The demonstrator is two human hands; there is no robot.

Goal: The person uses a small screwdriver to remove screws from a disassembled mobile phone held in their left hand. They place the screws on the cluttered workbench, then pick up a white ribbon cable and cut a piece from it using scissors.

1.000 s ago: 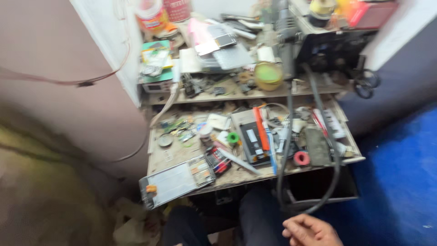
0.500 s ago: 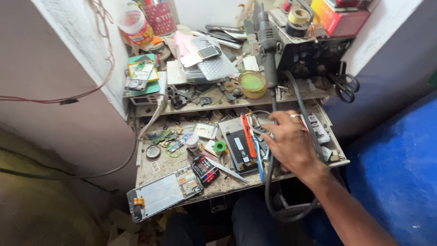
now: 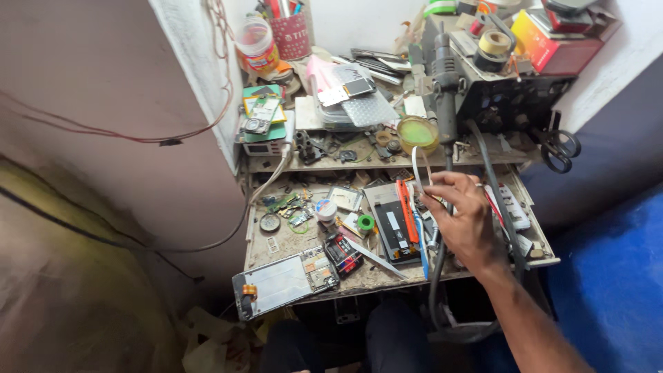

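A small, dirty wooden workbench [image 3: 290,252] is seen squeezed between a white wall on the left and a blue wall on the right. It is covered with little parts. An opened phone with a silver back [image 3: 283,282] is laid at the front left edge. A small green tape roll [image 3: 365,222] is set near the middle.

Half a second ago, the right hand [image 3: 464,224] was pressed low on the parts. Now it is lifted a little. Its fingertips are pinched shut on a thin white looped strip [image 3: 417,168], which is held up over the bench, just below a round green-filled tub [image 3: 418,131]. The left hand is not seen.
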